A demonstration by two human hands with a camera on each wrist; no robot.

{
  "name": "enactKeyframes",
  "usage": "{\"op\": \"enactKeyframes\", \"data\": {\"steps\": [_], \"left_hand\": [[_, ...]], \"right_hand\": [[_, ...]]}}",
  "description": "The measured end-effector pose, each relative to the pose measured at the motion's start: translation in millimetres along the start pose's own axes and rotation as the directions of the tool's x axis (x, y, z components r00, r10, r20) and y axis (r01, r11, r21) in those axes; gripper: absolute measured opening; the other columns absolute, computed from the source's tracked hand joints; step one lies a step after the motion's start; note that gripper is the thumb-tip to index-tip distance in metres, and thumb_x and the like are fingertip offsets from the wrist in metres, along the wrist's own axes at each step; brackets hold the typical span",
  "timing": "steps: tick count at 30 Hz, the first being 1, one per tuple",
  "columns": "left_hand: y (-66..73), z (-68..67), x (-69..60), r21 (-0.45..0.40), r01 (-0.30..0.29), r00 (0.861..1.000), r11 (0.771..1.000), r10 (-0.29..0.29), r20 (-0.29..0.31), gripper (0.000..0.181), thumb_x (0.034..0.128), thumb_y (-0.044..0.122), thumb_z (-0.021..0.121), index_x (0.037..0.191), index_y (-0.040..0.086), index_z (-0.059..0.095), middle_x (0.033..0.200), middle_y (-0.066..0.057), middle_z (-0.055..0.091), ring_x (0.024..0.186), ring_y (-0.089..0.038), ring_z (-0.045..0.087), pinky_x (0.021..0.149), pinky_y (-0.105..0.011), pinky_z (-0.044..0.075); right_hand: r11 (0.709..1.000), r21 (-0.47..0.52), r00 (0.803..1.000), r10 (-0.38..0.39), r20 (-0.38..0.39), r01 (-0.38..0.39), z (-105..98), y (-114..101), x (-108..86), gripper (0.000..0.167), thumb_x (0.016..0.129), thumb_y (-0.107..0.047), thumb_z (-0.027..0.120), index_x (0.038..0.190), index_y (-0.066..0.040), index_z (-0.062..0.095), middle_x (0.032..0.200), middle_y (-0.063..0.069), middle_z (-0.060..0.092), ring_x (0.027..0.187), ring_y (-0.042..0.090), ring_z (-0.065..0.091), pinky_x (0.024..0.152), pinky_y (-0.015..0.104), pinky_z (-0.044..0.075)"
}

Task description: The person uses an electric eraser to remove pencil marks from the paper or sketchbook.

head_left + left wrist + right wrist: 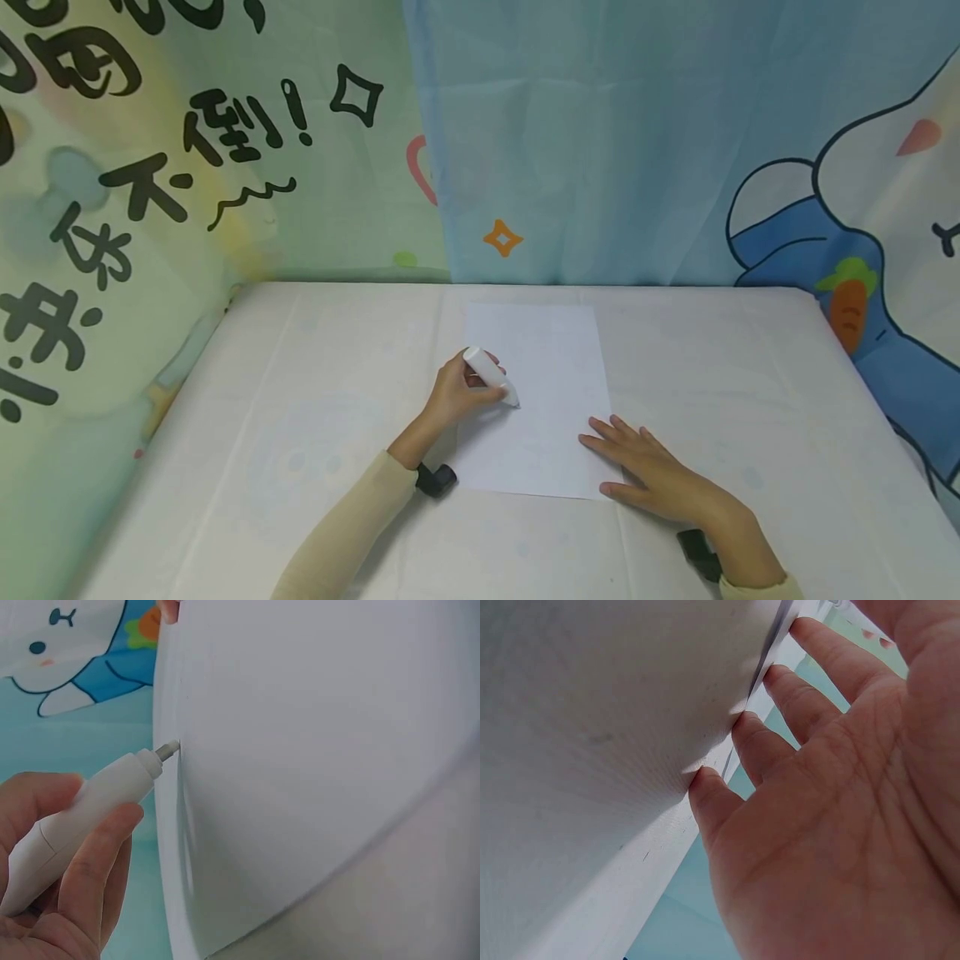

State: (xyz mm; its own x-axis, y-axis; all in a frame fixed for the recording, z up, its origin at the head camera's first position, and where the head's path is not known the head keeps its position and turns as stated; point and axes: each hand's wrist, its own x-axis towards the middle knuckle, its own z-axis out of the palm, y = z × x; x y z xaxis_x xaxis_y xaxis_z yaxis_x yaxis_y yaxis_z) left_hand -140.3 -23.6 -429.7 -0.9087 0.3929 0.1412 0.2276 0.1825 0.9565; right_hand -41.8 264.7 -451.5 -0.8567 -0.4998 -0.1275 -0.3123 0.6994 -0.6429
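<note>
A blank sheet of white paper (543, 350) lies flat on the white-covered table (330, 375). Over its left part, my left hand (453, 393) grips a thick white electric eraser (486, 368) between thumb and fingers, its narrow end pointing down. In the left wrist view the eraser (94, 814) ends in a grey collar and a small pale tip that meets the paper (300, 735). My right hand (660, 479) is spread palm down at the paper's lower right edge. The fingertips (705, 778) press on the surface in the right wrist view.
A blue and green cloth backdrop (585, 167) with cartoon prints and dark lettering hangs behind the table and down its sides. Black straps with small devices sit on both wrists, the left device (437, 481) close to the paper's lower left corner.
</note>
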Motion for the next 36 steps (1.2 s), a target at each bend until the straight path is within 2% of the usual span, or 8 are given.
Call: {"op": "enactKeyframes", "data": {"steps": [7, 19, 32, 34, 36], "left_hand": [[0.4, 2.3, 1.6, 0.003, -0.003, 1.0, 1.0, 0.003, 0.009, 0.035, 0.079, -0.013, 0.071, 0.11, -0.015, 0.053, 0.109, -0.032, 0.064, 0.101, -0.045, 0.065, 0.089, -0.042, 0.056], [0.1, 4.7, 2.5, -0.006, 0.001, 1.0, 1.0, -0.001, 0.013, 0.036, 0.0788, -0.013, 0.071, 0.11, -0.015, 0.053, 0.109, -0.032, 0.063, 0.101, -0.045, 0.064, 0.09, -0.046, 0.055], [3.8, 7.3, 3.0, 0.013, -0.016, 1.0, 1.0, 0.016, 0.016, 0.034, 0.0792, -0.012, 0.071, 0.109, -0.014, 0.054, 0.108, -0.031, 0.064, 0.099, -0.043, 0.065, 0.088, -0.043, 0.057], [3.3, 7.8, 4.0, 0.019, -0.015, 1.0, 1.0, 0.015, 0.018, 0.034, 0.0791, -0.012, 0.071, 0.108, -0.014, 0.054, 0.107, -0.03, 0.064, 0.099, -0.043, 0.065, 0.088, -0.043, 0.057], [-5.1, 9.1, 7.3, 0.022, -0.01, 1.0, 1.0, 0.009, 0.025, 0.035, 0.0787, -0.012, 0.071, 0.109, -0.014, 0.054, 0.108, -0.03, 0.063, 0.1, -0.043, 0.065, 0.088, -0.044, 0.056]], "right_hand": [[1.0, -0.011, 1.0, 0.009, 0.004, -0.009, -0.2, 0.0, 0.3, 0.062, 0.093, -0.035, 0.064, 0.145, -0.009, 0.045, 0.155, 0.021, 0.031, 0.144, 0.046, 0.016, 0.111, 0.071, 0.009], [0.999, -0.021, 0.999, -0.025, -0.019, 0.025, 1.6, 2.2, -0.8, 0.06, 0.093, -0.032, 0.064, 0.145, -0.008, 0.045, 0.154, 0.023, 0.031, 0.144, 0.045, 0.017, 0.112, 0.07, 0.009], [1.0, -0.027, 1.0, -0.014, -0.012, 0.014, 1.1, 0.4, -1.3, 0.06, 0.093, -0.033, 0.064, 0.145, -0.008, 0.045, 0.155, 0.023, 0.031, 0.144, 0.046, 0.017, 0.111, 0.07, 0.009], [1.0, -0.027, 1.0, -0.008, -0.013, 0.008, 0.9, -0.4, -1.2, 0.061, 0.093, -0.033, 0.064, 0.145, -0.008, 0.045, 0.155, 0.022, 0.031, 0.144, 0.045, 0.017, 0.111, 0.07, 0.009], [1.0, -0.022, 1.0, -0.009, -0.015, 0.008, 0.7, -1.0, -1.4, 0.06, 0.093, -0.033, 0.064, 0.145, -0.008, 0.045, 0.155, 0.022, 0.031, 0.144, 0.045, 0.017, 0.112, 0.07, 0.009]]}}
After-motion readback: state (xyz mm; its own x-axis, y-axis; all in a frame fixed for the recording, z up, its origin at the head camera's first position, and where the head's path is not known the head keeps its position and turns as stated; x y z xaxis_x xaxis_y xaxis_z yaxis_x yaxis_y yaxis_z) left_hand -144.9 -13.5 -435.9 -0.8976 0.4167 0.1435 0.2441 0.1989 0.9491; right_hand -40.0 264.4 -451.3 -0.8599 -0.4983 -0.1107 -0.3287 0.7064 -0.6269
